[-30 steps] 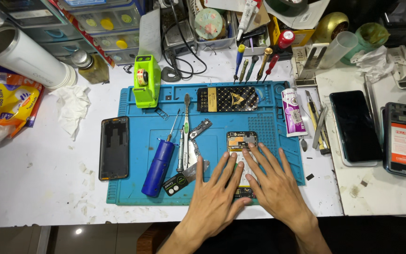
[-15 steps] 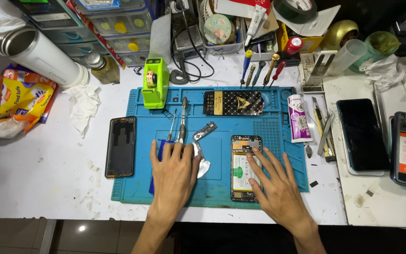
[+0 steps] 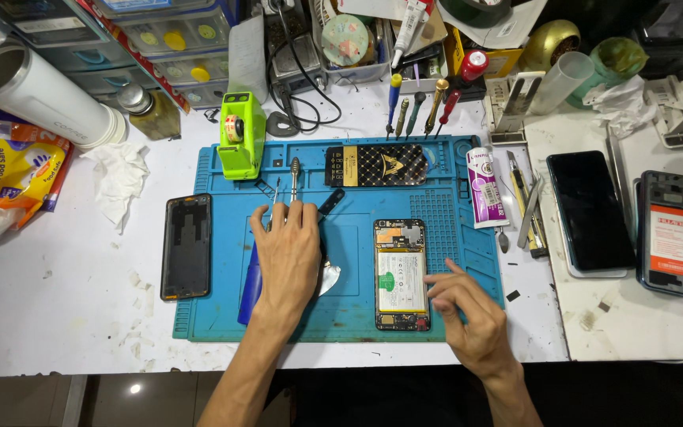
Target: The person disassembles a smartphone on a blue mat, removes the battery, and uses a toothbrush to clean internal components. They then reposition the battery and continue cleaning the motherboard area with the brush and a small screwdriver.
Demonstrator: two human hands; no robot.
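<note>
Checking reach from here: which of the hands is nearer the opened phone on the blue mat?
Right. The right hand has its fingertips at the opened phone's right edge; the left hand rests on tools across the blue mat, well left of it.

Left of the blue mat [image 3: 357, 316] lies a yellow-orange snack bag [image 3: 5, 178]; right of it, a white glue tube [image 3: 485, 188], a dark phone screen [image 3: 590, 212], and a red-and-white label [image 3: 676, 241].

White table [image 3: 65, 316] carries blue work mat [image 3: 215, 316], black phone frame [image 3: 186, 246], crumpled tissue [image 3: 118, 175], snack bag [image 3: 5, 178].
</note>
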